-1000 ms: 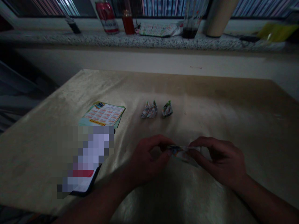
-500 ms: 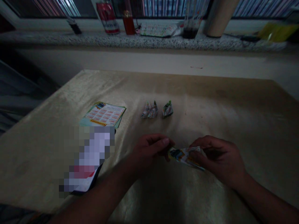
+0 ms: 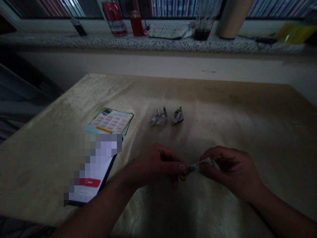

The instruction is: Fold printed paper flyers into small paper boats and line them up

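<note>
Light is low and fine detail is poor.

Left hand (image 3: 158,164) and right hand (image 3: 231,172) sit close together near the front of the table (image 3: 223,99). Both are pinched on one small printed paper (image 3: 199,163).
- Left thumb and forefinger are closed on its left end.
- Right fingertips are closed on its right end.
- The paper is folded narrow and bunched, and the fingers hide much of it.
- It is low over the cloth; I cannot tell whether it touches.

Around the hands:
- Left shape (image 3: 158,117) and right shape (image 3: 178,116), both small folded paper, stand side by side beyond the hands and apart from them.
- Flyers (image 3: 110,120) lie flat in a stack left of the shapes.
- Phone (image 3: 91,178) lies flat in front of the flyers, its far end at the stack's near edge. It is just left of the left forearm and its screen is blurred.

On the sill (image 3: 74,41) past the table, left to right:
- dark object (image 3: 78,28)
- red can (image 3: 114,16)
- red bottle (image 3: 136,23)
- leaflet (image 3: 168,31)
- glass (image 3: 201,24)
- tan cylinder (image 3: 230,16)
- yellow item (image 3: 292,33)

All are well apart from the hands.
</note>
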